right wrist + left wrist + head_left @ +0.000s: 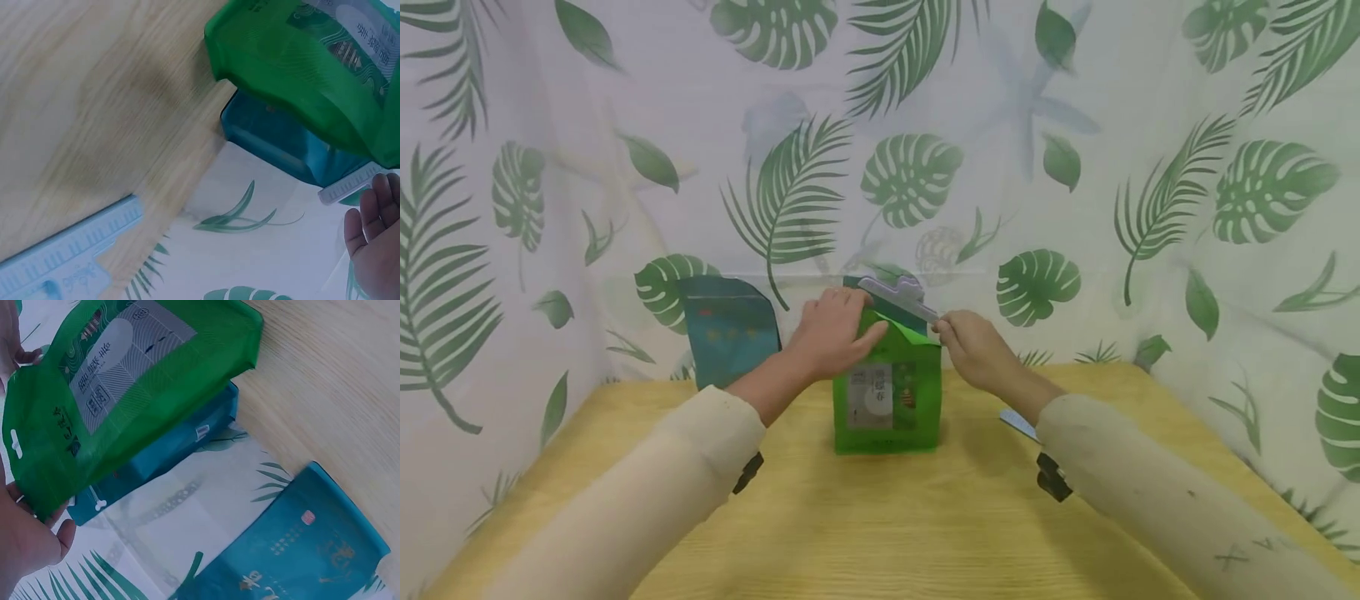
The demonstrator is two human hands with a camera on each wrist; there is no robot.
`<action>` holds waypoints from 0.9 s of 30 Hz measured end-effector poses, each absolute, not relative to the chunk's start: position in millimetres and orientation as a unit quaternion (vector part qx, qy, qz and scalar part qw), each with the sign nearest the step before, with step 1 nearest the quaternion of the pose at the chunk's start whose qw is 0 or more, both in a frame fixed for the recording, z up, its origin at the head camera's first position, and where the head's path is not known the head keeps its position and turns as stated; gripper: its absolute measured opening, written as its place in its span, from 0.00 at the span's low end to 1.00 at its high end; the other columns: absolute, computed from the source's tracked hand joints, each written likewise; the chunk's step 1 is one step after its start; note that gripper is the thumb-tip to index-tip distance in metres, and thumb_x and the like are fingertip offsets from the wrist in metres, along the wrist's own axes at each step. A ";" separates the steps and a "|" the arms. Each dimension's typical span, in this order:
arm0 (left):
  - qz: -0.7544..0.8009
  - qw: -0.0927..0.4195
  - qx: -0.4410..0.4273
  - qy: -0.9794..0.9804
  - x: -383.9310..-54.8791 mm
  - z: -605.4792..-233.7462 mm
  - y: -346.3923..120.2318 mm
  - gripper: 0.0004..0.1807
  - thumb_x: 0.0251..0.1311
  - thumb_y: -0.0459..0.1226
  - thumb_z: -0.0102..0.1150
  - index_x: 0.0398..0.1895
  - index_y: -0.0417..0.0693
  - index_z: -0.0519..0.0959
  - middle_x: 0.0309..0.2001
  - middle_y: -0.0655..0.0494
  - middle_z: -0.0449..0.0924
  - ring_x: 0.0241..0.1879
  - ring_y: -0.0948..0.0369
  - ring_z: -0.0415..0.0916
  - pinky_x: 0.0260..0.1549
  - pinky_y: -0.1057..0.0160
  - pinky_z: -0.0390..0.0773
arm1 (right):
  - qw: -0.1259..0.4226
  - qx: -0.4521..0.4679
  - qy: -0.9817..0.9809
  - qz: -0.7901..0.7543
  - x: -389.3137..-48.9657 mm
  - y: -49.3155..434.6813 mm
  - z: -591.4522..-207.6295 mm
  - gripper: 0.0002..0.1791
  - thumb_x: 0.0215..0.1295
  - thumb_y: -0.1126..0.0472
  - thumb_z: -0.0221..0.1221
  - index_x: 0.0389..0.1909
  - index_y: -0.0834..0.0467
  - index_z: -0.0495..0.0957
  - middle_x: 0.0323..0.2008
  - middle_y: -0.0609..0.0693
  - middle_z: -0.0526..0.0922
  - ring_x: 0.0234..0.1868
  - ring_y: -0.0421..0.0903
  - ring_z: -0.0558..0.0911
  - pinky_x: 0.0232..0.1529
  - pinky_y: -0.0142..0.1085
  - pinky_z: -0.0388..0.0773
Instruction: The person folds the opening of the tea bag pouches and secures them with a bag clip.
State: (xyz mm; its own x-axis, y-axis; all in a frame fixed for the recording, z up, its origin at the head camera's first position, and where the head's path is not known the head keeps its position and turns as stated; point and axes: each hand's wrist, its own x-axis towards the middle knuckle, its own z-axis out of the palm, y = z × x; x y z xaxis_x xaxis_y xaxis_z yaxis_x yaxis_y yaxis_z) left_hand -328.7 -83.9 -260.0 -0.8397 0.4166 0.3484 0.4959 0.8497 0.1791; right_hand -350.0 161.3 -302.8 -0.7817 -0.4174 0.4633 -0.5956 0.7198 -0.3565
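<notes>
1. So, green bag (886, 408) stands upright on the table (880, 525), teal bag (275, 134) right behind it.
2. Left hand (831, 340) is pinching the green bag's top left corner.
3. Right hand (976, 348) has fingertips at one end of a purple clip (891, 293); can't tell if they're pinching.
4. Second teal bag (732, 333) on the left, blue clip (75, 244) on the right.

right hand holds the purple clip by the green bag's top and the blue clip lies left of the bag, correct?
The side is wrong: the head view shows the blue clip lying right of the green bag. The right hand does hold the purple clip by the bag's top.
</notes>
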 end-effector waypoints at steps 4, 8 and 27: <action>-0.121 0.123 -0.240 -0.955 -334.0 -262.1 -71.6 0.32 0.76 0.59 0.36 0.64 0.46 0.72 0.59 0.49 0.78 0.61 0.48 0.72 0.58 0.42 0.64 | 0.167 0.298 -0.906 0.249 -351.0 154.6 -310.3 0.18 0.82 0.60 0.41 0.39 0.65 0.76 0.33 0.56 0.77 0.36 0.51 0.75 0.43 0.46 0.73; -0.118 0.108 -0.238 -0.958 -337.6 -263.9 -68.5 0.28 0.76 0.58 0.37 0.59 0.49 0.76 0.50 0.53 0.82 0.56 0.52 0.78 0.54 0.44 0.65 | 0.170 0.333 -0.897 0.236 -353.1 152.6 -318.9 0.17 0.82 0.60 0.41 0.30 0.59 0.69 0.24 0.49 0.66 0.29 0.45 0.66 0.36 0.41 0.65; -0.015 0.246 -0.319 -0.915 -339.9 -266.8 -66.0 0.13 0.69 0.51 0.57 0.43 0.56 0.86 0.32 0.60 0.88 0.30 0.59 0.82 0.41 0.54 0.73 | 0.382 0.399 -0.829 0.081 -363.9 151.3 -326.7 0.16 0.66 0.60 0.63 0.24 0.58 0.67 0.16 0.46 0.65 0.18 0.44 0.66 0.23 0.38 0.68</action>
State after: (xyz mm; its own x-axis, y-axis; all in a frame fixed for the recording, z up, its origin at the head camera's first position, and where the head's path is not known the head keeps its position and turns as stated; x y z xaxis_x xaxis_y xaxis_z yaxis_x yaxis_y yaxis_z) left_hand -339.9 -66.0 -266.8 -0.6750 0.5772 0.4597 0.5917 0.7956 -0.1301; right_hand -363.9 151.3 -326.7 -0.3889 -0.5999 0.6992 -0.7240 0.6684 0.1707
